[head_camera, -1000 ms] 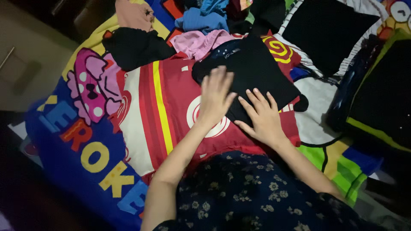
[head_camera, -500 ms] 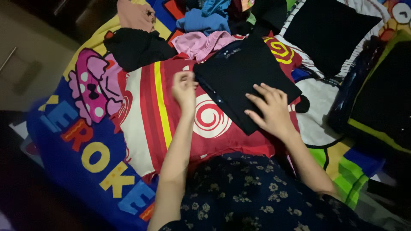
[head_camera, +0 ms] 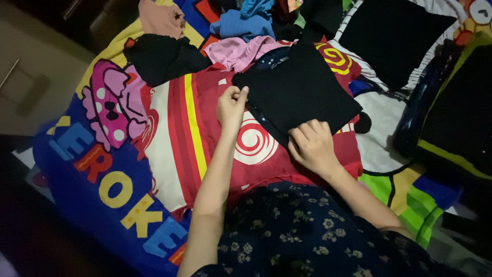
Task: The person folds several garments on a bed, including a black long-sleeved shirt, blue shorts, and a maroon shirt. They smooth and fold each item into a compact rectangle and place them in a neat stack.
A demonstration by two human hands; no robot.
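A folded black garment (head_camera: pixel 300 90) lies flat on a red cushion with a white spiral (head_camera: pixel 205 138). My left hand (head_camera: pixel 231 105) pinches the garment's left corner between thumb and fingers. At the near edge of the same garment, my right hand (head_camera: pixel 309 145) has its fingers curled under the fabric. Both forearms reach forward over my dark flowered lap (head_camera: pixel 302 236).
A heap of loose clothes lies behind: a black piece (head_camera: pixel 161 56), a pink one (head_camera: pixel 238 51), a blue one (head_camera: pixel 238 24), a peach one (head_camera: pixel 159 18). Folded black clothes (head_camera: pixel 392 36) sit at the back right. A cartoon-printed bedspread (head_camera: pixel 97 154) covers the bed, its edge at left.
My left hand left the top of the black garment, swung left, then came back to pinch its left corner. My right hand slid from flat on top to gripping the near edge.
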